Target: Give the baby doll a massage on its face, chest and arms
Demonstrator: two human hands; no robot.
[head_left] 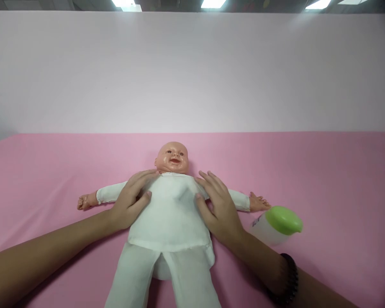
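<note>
A baby doll (171, 214) in white clothes lies on its back on the pink table cover (324, 171), arms spread, head pointing away from me. My left hand (131, 199) rests on the doll's shoulder and side on the left, fingers laid over the white top and thumb on its chest. My right hand (216, 205) lies the same way on the doll's other side, fingers stretched toward the shoulder. Both hands cup the torso from either side. A dark bead bracelet (287, 280) circles my right wrist.
A clear bottle with a green cap (277, 224) lies on its side just right of my right forearm, near the doll's outstretched hand (259, 202). A pale pink backdrop (192, 72) rises behind the table.
</note>
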